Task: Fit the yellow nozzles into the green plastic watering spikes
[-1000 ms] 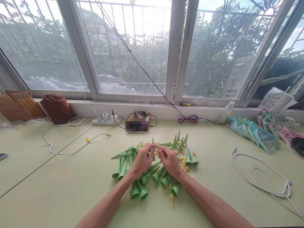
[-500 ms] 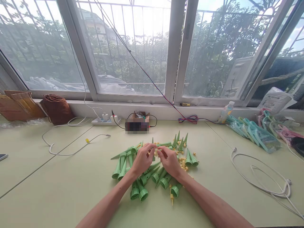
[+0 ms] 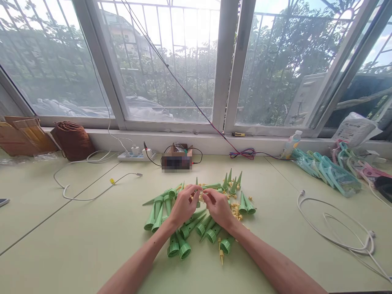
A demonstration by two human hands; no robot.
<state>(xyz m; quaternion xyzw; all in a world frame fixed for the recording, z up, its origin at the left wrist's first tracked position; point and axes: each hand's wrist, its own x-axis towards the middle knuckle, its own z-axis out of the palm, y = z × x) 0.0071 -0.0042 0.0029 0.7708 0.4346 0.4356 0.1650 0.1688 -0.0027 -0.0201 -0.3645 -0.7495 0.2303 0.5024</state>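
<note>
My left hand (image 3: 186, 201) and my right hand (image 3: 218, 204) meet over the middle of a pile, each with thumb and fingers drawn into a pinch. Whatever lies between the fingertips is too small and covered to make out; pale yellow bits show in the gap there. A green cone tip (image 3: 197, 180) rises just behind the fingers. Around and under both hands lie several green plastic watering spikes (image 3: 184, 248), hollow cones with ribbed collars. Small yellow valve pieces (image 3: 235, 211) are scattered to the right, and yellow pointed pieces (image 3: 221, 255) lie near the front.
Several green spikes (image 3: 233, 185) stand upright at the back right of the pile. Behind are a power strip (image 3: 125, 157) and a small box (image 3: 183, 152) with wires. White cables (image 3: 333, 241) loop at right; teal plastic items (image 3: 333, 173) and a bottle (image 3: 292, 145) sit farther back.
</note>
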